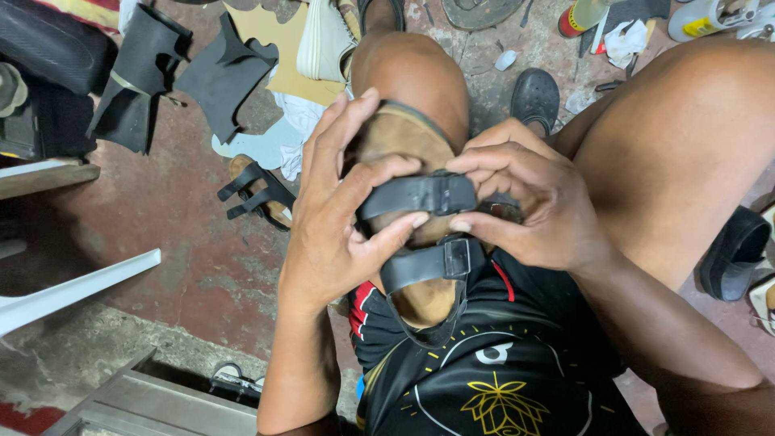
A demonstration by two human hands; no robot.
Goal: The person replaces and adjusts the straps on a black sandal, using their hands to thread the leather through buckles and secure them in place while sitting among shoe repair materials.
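Note:
A worn sandal [408,137] with a tan footbed and two black buckled straps rests on my left knee and lap. My left hand [339,218] grips it from the left, with fingers curled over the upper strap [420,194] and the thumb near the lower strap [424,262]. My right hand [529,202] holds the sandal's right side, its fingertips pressing on the upper strap by the buckle. I sit in black shorts [484,363] with bare knees.
A matching sandal [258,190] lies on the red concrete floor to the left. Black rubber sheets [218,73], a tan sheet, a white shoe [323,40], a black clog [534,97], bottles at top right and a metal frame [153,396] at the bottom left surround me.

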